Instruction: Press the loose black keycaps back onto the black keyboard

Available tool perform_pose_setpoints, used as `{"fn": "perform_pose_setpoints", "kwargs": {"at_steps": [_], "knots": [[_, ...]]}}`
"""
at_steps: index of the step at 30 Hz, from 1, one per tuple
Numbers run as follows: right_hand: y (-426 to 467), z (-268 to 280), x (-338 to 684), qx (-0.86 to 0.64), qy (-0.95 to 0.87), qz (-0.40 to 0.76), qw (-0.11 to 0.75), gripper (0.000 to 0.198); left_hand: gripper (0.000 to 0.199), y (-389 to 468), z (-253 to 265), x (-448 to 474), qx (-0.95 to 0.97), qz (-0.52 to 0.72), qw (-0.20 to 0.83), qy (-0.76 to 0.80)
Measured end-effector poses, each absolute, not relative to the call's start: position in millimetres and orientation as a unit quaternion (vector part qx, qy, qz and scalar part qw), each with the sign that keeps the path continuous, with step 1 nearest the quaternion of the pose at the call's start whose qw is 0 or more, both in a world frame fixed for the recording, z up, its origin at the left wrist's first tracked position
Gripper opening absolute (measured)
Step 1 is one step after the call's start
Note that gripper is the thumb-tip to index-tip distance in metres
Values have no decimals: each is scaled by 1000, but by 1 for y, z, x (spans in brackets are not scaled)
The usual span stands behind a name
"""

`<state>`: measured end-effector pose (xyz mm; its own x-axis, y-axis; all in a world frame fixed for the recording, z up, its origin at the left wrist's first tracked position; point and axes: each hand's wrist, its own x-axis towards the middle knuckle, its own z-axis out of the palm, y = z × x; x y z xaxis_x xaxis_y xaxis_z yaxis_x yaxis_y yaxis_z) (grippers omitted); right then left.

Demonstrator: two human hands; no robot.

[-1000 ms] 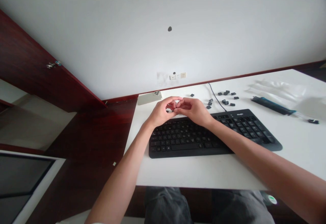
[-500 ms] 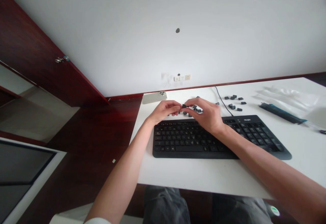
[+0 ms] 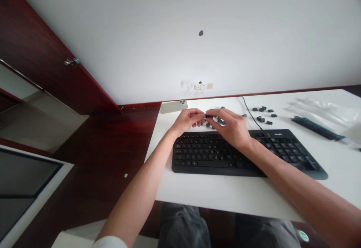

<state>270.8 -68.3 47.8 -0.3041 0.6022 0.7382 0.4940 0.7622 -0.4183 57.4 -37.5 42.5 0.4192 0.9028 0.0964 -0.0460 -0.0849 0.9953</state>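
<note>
Head view: right hand (image 3: pixel 234 129) pinches one black keycap (image 3: pixel 208 116); left hand (image 3: pixel 186 122) just beside it, hold unclear; keyboard (image 3: pixel 203 152) on tabletop (image 3: pixel 225 191).

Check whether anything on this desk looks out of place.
Yes: loose black keycaps lie scattered behind the keyboard, odd because keycaps normally sit on it; some spots among its keys look bare.

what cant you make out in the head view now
All in the head view:
Held black piece: too small, partly covered by fingers.
Keyboard: some keys hidden behind the right forearm.
Loose keycaps behind the right hand: partly covered.
Small dark thing: cut off by right edge.
</note>
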Motion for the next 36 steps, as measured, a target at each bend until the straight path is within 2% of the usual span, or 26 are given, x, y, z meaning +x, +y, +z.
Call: {"fn": "perform_pose_setpoints", "kwargs": {"at_steps": [11,22,26,30,36], "knots": [[-74,48,263,-352,-788,54,502,25,45,-38,42,55,495,416,713,272],[-77,51,261,-347,-795,68,493,27,49,-33,38,47,519,393,705,281],[-84,52,252,-365,-781,112,495,22,44,-19,30,22,471,495,658,316],[-94,44,228,-342,-804,218,435,22,40,-6,16,-1,406,592,620,317],[-98,30,203,-300,-852,259,343,20,44,2,7,6,420,554,652,303]]}}
